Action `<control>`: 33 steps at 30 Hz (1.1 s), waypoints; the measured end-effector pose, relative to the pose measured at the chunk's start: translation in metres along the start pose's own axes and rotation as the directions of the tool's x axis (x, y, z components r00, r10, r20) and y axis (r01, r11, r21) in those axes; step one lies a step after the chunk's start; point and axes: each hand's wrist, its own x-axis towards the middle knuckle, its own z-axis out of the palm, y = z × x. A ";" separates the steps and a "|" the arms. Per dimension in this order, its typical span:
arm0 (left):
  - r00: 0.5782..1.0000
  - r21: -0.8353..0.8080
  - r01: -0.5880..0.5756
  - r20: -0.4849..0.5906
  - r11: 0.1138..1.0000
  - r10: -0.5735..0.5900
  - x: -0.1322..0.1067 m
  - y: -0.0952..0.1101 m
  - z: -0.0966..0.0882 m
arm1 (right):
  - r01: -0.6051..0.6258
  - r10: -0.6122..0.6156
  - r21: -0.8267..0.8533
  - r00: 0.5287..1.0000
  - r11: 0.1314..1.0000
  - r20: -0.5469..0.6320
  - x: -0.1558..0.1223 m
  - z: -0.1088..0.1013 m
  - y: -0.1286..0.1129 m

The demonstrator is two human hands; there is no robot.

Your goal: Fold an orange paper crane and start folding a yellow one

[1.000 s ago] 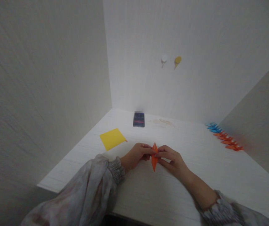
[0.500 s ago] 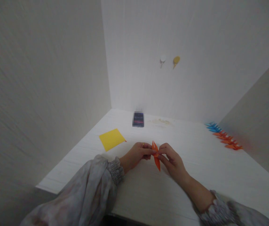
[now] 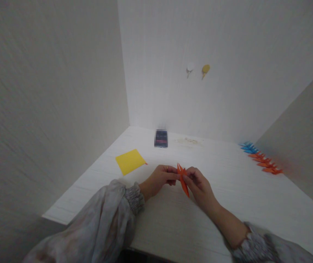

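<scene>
A narrow folded orange paper piece (image 3: 183, 179) is pinched between both my hands just above the white table (image 3: 244, 204). My left hand (image 3: 159, 179) grips its left side with fingertips, a ring on one finger. My right hand (image 3: 198, 184) grips its right side. The piece is tilted, its lower tip pointing down and to the right, its upper tips splayed apart.
A yellow paper stack (image 3: 130, 161) with an orange sheet under it lies at the left. A small dark box (image 3: 161, 138) stands at the back. A row of folded blue (image 3: 248, 148) and orange paper figures (image 3: 266, 165) lines the right wall. Two hooks (image 3: 198, 69) hang on the back wall.
The orange piece has tilted from upright to slanted, its lower tip swinging right. My right hand has shifted slightly along it; the upper tips have spread.
</scene>
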 end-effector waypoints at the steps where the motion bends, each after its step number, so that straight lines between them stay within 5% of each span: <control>1: 1.000 -0.004 0.007 0.000 1.000 -0.007 0.000 0.000 0.000 | -0.016 0.016 -0.001 1.000 1.000 0.004 0.000 0.000 0.001; 9: 0.999 0.117 -0.022 0.032 0.993 0.019 -0.001 0.001 -0.002 | -0.144 0.143 -0.001 0.983 0.990 0.116 0.002 -0.004 0.008; 17: 0.999 0.172 -0.031 0.036 0.985 0.025 0.000 -0.002 -0.003 | -0.263 0.249 0.158 0.963 0.952 0.102 0.005 -0.002 0.010; 33: 0.998 0.166 -0.041 0.051 0.985 0.033 -0.002 0.001 0.000 | -0.278 0.267 0.211 0.961 0.937 0.077 0.005 -0.001 0.008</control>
